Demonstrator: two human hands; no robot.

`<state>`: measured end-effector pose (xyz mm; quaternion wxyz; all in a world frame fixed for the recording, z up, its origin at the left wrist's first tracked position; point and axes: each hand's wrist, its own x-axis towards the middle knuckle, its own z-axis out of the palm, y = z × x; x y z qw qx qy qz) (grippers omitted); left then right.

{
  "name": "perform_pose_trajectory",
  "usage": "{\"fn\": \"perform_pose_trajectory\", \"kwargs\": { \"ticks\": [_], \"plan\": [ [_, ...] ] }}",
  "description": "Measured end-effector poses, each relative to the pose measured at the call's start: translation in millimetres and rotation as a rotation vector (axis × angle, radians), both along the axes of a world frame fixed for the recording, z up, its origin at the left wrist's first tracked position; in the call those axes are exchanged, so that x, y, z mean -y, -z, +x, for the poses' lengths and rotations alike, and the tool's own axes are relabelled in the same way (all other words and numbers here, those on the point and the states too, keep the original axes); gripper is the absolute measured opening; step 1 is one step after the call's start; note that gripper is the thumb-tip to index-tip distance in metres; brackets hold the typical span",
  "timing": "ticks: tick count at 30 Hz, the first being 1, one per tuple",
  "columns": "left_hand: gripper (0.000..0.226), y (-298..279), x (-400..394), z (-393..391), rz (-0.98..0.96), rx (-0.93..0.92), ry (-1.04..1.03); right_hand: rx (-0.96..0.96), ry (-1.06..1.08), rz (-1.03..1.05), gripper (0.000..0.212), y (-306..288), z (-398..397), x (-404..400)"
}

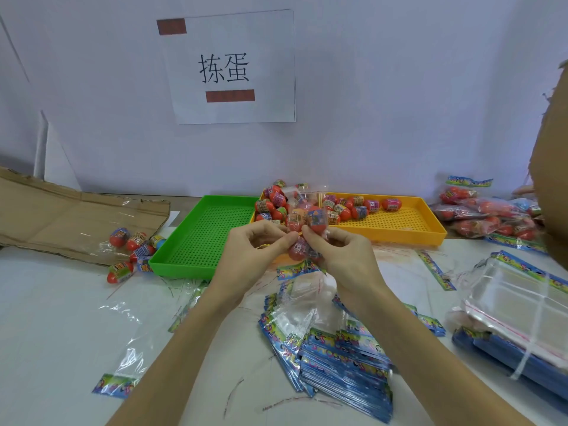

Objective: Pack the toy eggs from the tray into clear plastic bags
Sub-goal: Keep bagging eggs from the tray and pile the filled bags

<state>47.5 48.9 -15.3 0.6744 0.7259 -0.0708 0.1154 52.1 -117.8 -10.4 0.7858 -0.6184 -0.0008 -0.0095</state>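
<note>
The packing is looking partly done, with a good share left. Taking the green tray (196, 232) as the landmark and going left to right: to its left, a few loose eggs (132, 250) are lying on the table and on the edge of flattened cardboard (76, 219), not yet bagged. The green tray itself is holding nothing that shows. Just in front of its right end, both hands are working together: the left hand (255, 253) is pinching the clear bag (304, 232) with thumb and fingertips, and the right hand (341, 256) is gripping the same bag, which is already holding several red eggs. Touching the green tray's right side, the yellow tray (408, 229) is still carrying a heap of eggs (310, 204) at its near-left end. Below the hands, a stack of empty bags (338, 358) is waiting. Far right of the green tray, filled bags (485, 216) are piling up.
</note>
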Motion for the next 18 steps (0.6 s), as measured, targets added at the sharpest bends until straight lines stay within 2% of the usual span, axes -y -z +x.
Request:
{"fn": "perform_pose_trajectory", "kwargs": {
  "ticks": [4,7,9,14,18],
  "plan": [
    [0.016,0.2,2.3,-0.8,0.051,0.033,-0.006,0.036,0.050,-0.014,0.004,4.7,-2.4,-5.1],
    [0.032,-2.5,5.6,-4.4,-0.042,0.022,0.058,0.067,0.081,-0.019,0.006,5.7,-3.8,-6.2],
    [0.036,-2.7,5.9,-5.5,-0.023,0.036,0.063,0.077,0.083,-0.015,0.006,5.8,-5.2,-7.6],
    [0.025,-2.4,5.0,-5.5,-0.010,0.044,0.056,0.086,0.086,-0.056,0.006,8.5,-5.2,-9.6],
    [0.025,1.0,7.1,-1.6,-0.043,0.035,-0.055,0.076,0.036,-0.086,0.021,9.2,-4.6,-11.3]
  ]
}}
